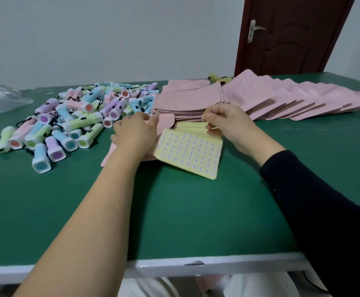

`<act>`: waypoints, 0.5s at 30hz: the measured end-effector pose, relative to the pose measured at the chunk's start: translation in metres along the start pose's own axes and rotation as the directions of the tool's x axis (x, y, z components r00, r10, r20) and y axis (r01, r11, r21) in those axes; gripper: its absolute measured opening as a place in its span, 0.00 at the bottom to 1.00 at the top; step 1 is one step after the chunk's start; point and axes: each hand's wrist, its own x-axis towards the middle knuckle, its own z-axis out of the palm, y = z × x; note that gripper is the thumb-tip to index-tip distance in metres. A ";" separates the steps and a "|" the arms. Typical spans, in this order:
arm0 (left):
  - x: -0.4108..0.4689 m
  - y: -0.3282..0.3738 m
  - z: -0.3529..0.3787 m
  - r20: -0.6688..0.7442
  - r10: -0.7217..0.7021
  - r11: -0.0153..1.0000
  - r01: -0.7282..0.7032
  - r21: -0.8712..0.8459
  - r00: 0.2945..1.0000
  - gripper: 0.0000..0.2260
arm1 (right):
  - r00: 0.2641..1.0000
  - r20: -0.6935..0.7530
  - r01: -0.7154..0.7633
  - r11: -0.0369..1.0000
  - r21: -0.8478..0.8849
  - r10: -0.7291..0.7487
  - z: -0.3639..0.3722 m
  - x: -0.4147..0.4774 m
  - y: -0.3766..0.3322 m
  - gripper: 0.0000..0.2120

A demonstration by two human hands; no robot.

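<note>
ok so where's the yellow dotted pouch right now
Head view, mid-table: the yellow dotted pouch sits between the left hand and the right hand, which pinches its far edge, just before the pink pouch stack and right of the torch pile.

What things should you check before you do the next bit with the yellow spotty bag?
1. Grip: the right hand pinches the yellow pouch at its top edge: ok.
2. Second grip: the left hand holds the pouch's other side: cannot tell, its fingertips are hidden.
3. Pouch mouth open wide enough: cannot tell.
4. Supply: the flashlights lie close beside the left hand: ok.
5. Room: the pink pouch stack sits behind the hands, out of the way: ok.
</note>
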 end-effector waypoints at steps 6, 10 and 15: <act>0.013 -0.020 -0.006 0.139 -0.119 0.992 0.112 0.054 0.983 0.36 | 0.998 0.065 0.007 0.983 -0.183 0.005 0.008 -0.001 0.004 0.06; 0.014 -0.027 -0.013 0.053 -0.160 0.986 0.162 -0.032 0.986 0.41 | 0.983 0.171 -0.009 0.935 -0.354 0.074 0.009 -0.003 0.007 0.06; 0.011 -0.032 -0.026 -0.068 -0.126 0.914 0.089 -0.395 0.990 0.37 | 0.988 0.106 -0.047 0.873 -0.486 0.112 -0.006 -0.002 0.006 0.07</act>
